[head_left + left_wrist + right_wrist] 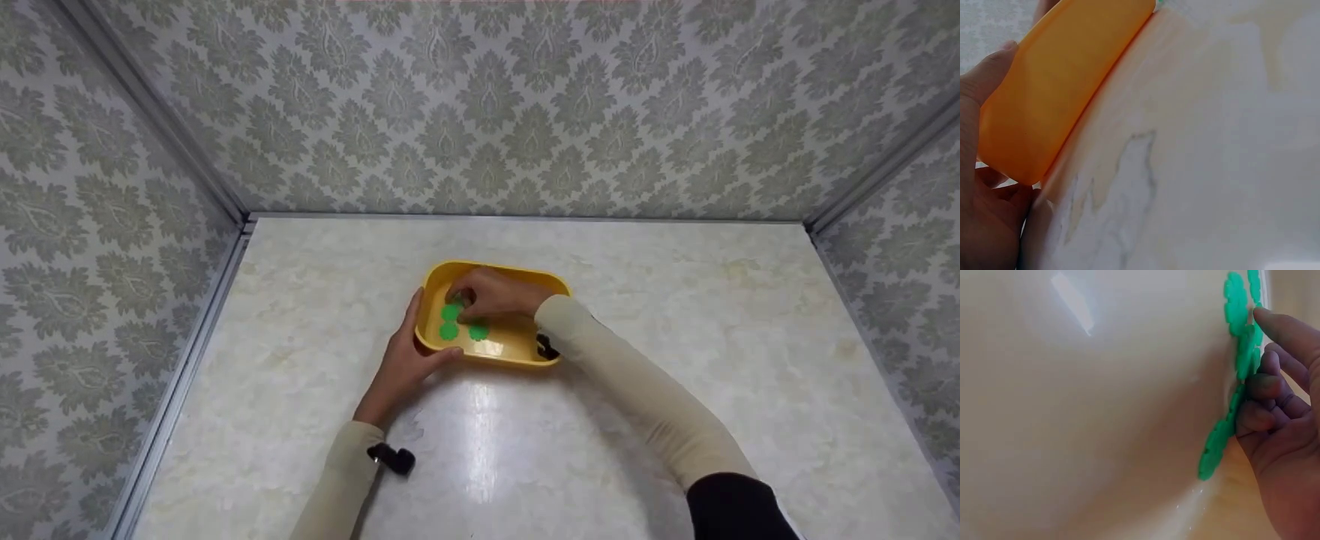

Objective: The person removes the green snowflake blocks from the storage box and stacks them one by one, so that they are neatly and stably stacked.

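Note:
A yellow plastic tray (499,362) with rounded corners holds several flat green discs (448,331) with notched edges, the snowflake-building kind. My left hand (401,364) grips its near left corner, thumb along the front wall and fingers round the left side; the left wrist view shows the outer wall of the tray (1067,73) beside the thumb. Inside the tray, my right hand (496,292) has its fingers curled at the discs and pinches one. From the right wrist, the thumb tip meets the edge of the green discs (1235,304), and the curled fingers partly hide others.
The tray stands on a pale marbled tabletop (480,450). Patterned panels (487,112) rise behind and at both sides. A black wrist device (394,457) sits on the left sleeve; another dark device (546,346) shows by the right wrist.

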Motion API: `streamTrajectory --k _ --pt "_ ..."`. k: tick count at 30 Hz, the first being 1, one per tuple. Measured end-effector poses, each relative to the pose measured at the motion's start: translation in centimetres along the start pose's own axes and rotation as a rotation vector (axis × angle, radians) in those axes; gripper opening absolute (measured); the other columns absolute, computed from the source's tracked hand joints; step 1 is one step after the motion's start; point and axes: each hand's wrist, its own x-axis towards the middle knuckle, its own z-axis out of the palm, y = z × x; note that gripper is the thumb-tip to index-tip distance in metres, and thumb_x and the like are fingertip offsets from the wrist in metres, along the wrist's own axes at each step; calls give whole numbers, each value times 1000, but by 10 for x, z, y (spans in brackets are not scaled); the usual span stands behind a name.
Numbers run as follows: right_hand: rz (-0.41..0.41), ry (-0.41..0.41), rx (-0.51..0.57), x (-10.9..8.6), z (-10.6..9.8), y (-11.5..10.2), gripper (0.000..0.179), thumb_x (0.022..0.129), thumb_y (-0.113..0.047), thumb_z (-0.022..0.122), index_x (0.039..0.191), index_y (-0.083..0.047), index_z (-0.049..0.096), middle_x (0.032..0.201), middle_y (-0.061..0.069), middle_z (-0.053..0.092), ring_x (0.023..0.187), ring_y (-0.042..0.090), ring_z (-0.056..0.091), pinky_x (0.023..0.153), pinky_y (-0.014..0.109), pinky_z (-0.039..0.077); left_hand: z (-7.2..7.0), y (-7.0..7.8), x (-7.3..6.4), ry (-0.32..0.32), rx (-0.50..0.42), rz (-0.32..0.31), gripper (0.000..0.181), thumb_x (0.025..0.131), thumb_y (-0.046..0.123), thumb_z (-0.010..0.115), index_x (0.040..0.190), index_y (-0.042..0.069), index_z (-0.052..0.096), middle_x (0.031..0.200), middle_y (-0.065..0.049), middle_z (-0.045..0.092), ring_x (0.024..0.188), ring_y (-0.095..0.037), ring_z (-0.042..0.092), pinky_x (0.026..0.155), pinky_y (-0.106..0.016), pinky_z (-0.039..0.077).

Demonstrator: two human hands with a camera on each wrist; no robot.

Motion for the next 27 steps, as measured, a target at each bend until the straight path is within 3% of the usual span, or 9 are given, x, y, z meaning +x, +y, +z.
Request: streamTrajectory --k 15,22,27 --pt "-11 8 -25 -1 3 3 24 100 -9 80 123 -5 82 83 1 62 72 14 52 71 28 44 2 -1 0 0 5 -4 120 92 33 93 179 26 12 181 -3 27 160 -22 38 129 -49 35" --pt "13 0 -60 1 4 0 25 102 -12 81 126 -7 81 93 -1 69 79 13 56 75 27 47 1 -1 -1 -5 11 -24 121 92 36 93 179 28 11 181 -3 28 159 -22 38 129 -49 35" --pt "0 -6 -103 4 4 -4 17 102 -11 81 118 -7 82 90 -1 69 77 12 54 74 27 46 0 -1 0 -3 5 -16 119 92 35 93 179 29 12 180 -3 31 159 -22 40 128 -50 35"
